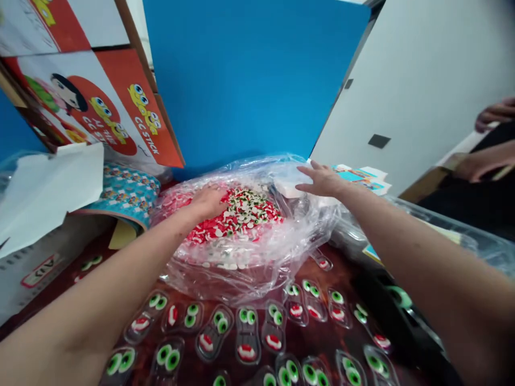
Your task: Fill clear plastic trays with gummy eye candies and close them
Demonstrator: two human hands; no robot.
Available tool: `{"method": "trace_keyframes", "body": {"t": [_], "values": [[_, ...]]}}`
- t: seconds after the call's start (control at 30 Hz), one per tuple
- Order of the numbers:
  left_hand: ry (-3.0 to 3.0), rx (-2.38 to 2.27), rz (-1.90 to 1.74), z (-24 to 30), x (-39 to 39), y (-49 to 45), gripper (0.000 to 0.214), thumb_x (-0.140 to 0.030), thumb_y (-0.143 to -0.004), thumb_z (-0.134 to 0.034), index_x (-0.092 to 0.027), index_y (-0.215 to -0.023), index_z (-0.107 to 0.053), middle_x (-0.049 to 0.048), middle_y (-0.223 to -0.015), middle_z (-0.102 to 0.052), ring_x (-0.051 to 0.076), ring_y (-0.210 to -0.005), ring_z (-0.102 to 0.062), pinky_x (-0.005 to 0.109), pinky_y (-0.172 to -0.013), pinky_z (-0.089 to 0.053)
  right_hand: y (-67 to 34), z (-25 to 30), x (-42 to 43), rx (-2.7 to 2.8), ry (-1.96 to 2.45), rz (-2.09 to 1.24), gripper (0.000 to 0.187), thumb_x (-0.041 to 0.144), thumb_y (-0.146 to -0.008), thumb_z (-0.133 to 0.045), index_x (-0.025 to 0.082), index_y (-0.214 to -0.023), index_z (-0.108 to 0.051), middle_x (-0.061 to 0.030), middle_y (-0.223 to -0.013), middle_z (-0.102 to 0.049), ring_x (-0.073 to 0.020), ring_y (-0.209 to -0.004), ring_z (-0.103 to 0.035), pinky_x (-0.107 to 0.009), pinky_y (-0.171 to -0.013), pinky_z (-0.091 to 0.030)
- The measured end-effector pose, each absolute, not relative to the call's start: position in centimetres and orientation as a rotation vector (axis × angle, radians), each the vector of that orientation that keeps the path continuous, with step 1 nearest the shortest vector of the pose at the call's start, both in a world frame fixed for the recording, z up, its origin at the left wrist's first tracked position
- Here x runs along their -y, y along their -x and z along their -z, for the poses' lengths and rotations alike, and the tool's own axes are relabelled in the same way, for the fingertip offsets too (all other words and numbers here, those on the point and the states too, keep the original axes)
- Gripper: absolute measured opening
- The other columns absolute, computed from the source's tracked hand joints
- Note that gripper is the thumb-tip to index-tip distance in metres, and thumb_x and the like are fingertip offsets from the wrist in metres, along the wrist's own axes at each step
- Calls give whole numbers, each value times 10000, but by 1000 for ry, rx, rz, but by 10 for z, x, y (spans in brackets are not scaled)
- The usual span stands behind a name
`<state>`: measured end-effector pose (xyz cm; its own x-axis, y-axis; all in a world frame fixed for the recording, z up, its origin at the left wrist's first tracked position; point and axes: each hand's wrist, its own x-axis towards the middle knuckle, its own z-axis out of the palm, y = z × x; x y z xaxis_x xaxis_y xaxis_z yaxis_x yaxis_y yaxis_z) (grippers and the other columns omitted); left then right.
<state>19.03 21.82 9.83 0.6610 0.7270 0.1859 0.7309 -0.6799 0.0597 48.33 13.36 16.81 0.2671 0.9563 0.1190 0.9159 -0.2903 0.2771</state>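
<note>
A large clear plastic bag (pixel 281 246) lies opened on the dark reddish table, heaped with small red, white and green candy-like pieces (pixel 245 212). My left hand (pixel 210 201) rests on the red pieces at the bag's left side, its fingers stretched out and partly blurred. At the bag's right edge my right hand (pixel 319 179) is spread, close to the crumpled plastic and a white patch. In front of the bag stand several clear plastic trays (pixel 247 335), each holding green eyeball shapes and mostly a red mouth with white teeth.
Printed cartons (pixel 100 107) are stacked at the back left, beside a blue panel (pixel 249 80). Blue patterned sheets (pixel 129 187) and white paper (pixel 52 187) lie at left. A clear bin (pixel 475 241) stands at right. Another person's hands (pixel 483 161) show at far right.
</note>
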Motion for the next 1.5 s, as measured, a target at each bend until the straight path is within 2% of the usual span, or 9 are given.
{"method": "trace_keyframes", "body": {"t": [0.23, 0.43, 0.6, 0.67, 0.87, 1.03, 1.13, 1.27, 1.5], "values": [[3112, 1040, 101, -114, -149, -171, 516, -521, -796, -431, -215, -1201, -523, 61, -1236, -560, 229, -1122, -502, 321, -934, -368, -410, -176, -59, -2443, -1888, -537, 478, 405, -863, -466, 189, -1289, -450, -110, -1287, -475, -274, -1167, -447, -423, -960, -377], [3078, 1178, -417, -87, -114, -169, 1179, -592, -495, -695, -188, -1433, -104, 139, -1493, -182, 337, -1341, -196, 469, -1050, -216, -364, -94, -32, -2328, -1581, -512, 887, 476, -574, -752, 235, -1337, -370, -135, -1295, -491, -363, -1187, -384, -606, -994, -196], [2956, 1245, -326, -70, -113, -180, 1254, -660, -441, -685, -195, -1434, -76, 192, -1438, -300, 393, -1301, -257, 619, -1017, -116, -376, -64, -50, -2239, -1769, -727, 282, 206, -809, -529, 158, -1079, -598, -95, -890, -673, -281, -923, -549, -627, -968, -133], [2933, 1224, -246, -66, -110, -185, 1256, -664, -418, -693, -206, -1430, -107, 190, -1417, -341, 398, -1277, -293, 638, -1009, -80, -380, -68, -56, -2231, -1812, -743, 237, 148, -845, -429, 138, -952, -640, -106, -868, -668, -270, -892, -550, -597, -954, -175], [2719, 1297, 132, -50, -95, -201, 931, -398, -681, -630, -122, -1415, -128, 208, -1216, -530, 359, -1130, -446, 633, -993, 22, -379, -78, -54, -2197, -1959, -660, 311, 266, -864, -411, 144, -1098, -576, -152, -1064, -606, -308, -1009, -496, -566, -907, -273], [2604, 1327, 316, -51, -99, -207, 446, -187, -804, -433, -106, -1242, -449, 142, -947, -643, 295, -958, -541, 552, -995, -122, -373, -64, -35, -2217, -1877, -525, 903, 520, -665, -632, 224, -1404, -208, -135, -1376, -372, -351, -1188, -352, -615, -982, -196], [2637, 1239, 305, -57, -96, -205, 312, -158, -786, -434, -150, -1056, -592, 116, -953, -645, 280, -979, -527, 532, -1008, -115, -374, -48, -33, -2204, -1861, -670, 716, 329, -779, -552, 232, -1403, -215, -115, -1304, -457, -325, -1187, -354, -633, -1019, -59], [2704, 1173, 333, -67, -75, -183, 361, -331, -767, -511, -212, -1100, -584, 88, -1070, -613, 298, -1019, -510, 565, -997, -142, -376, -30, -38, -2190, -1991, -656, 485, 178, -884, -307, 171, -1369, -309, -125, -1177, -552, -311, -1135, -412, -614, -1026, -11], [2650, 1396, 800, -71, 15, -60, 336, -360, -813, -514, -245, -1129, -522, 66, -1097, -587, 235, -1043, -522, 396, -940, -366, -381, -57, -10, -2209, -2098, -385, 764, 439, -757, -582, 162, -1390, -258, -187, -1388, -351, -395, -1234, -299, -649, -969, -154]]}}
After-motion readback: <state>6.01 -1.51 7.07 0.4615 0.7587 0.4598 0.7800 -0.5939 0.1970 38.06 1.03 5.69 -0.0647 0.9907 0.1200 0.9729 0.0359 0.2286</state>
